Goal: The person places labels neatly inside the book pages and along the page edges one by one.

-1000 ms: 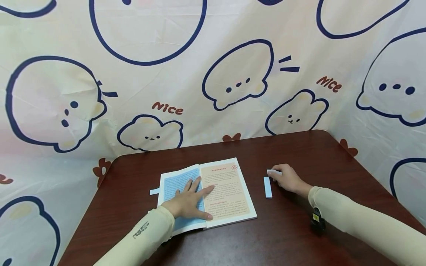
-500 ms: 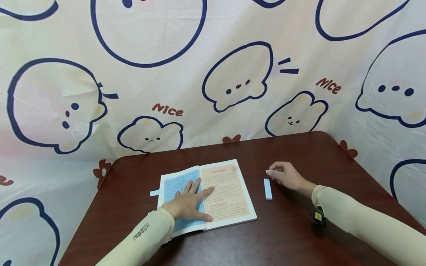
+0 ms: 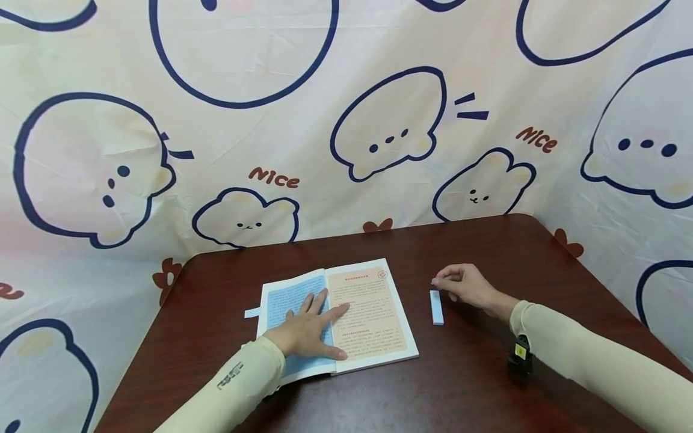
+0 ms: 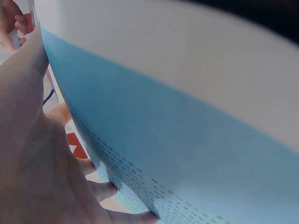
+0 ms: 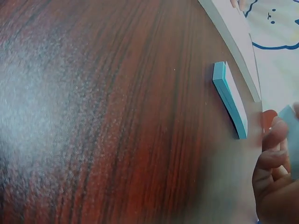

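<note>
An open book (image 3: 373,313) lies on the table, its left page blue and its right page peach. My left hand (image 3: 308,331) rests across the inner part of both pages with its fingers spread, and the left wrist view shows fingertips pressing the blue page (image 4: 154,121). A light blue paper slip (image 5: 292,140) is pinched between the thumb and fingers of my right hand (image 3: 468,287), just above the table. Below those fingers stands a narrow pad of light blue sticky notes (image 3: 436,308), right of the book. Most of the slip is hidden in the head view.
A pale blue tab (image 3: 251,313) sticks out from the book's left edge. The dark brown table (image 3: 379,403) has rounded far corners and meets a cartoon-printed cloth (image 3: 303,138) behind and at the sides. A small black device (image 3: 521,356) hangs at the right wrist.
My right hand has risen slightly and turned, and the slip it pinches shows less to the head camera. The left hand and the book have stayed put.
</note>
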The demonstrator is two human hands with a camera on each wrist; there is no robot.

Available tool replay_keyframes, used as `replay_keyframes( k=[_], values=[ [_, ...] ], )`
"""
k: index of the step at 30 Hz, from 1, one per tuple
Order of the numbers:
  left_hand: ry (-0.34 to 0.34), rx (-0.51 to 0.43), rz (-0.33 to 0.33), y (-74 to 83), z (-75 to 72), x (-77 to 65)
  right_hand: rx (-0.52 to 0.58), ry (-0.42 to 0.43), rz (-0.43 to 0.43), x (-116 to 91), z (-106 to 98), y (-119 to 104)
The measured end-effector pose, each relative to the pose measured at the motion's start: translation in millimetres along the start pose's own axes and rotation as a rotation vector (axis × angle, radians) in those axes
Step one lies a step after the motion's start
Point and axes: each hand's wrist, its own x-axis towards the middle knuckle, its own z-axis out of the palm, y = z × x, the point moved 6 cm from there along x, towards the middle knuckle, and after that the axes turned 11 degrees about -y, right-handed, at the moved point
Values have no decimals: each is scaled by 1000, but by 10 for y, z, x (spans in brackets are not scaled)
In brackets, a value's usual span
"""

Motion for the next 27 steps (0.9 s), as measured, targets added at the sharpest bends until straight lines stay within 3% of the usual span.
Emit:
replay_keyframes(
  k=[9,19,27],
  values=[
    [-2,-5,-3,-6,2,8,40,-4,19,17,46,-33],
    [-9,-4,-7,-6,-1,12,11,-35,15,8,65,-74],
    [-9,-6,-8,0,-6,5,-25,-87,-80,-18,64,-128]
  ],
)
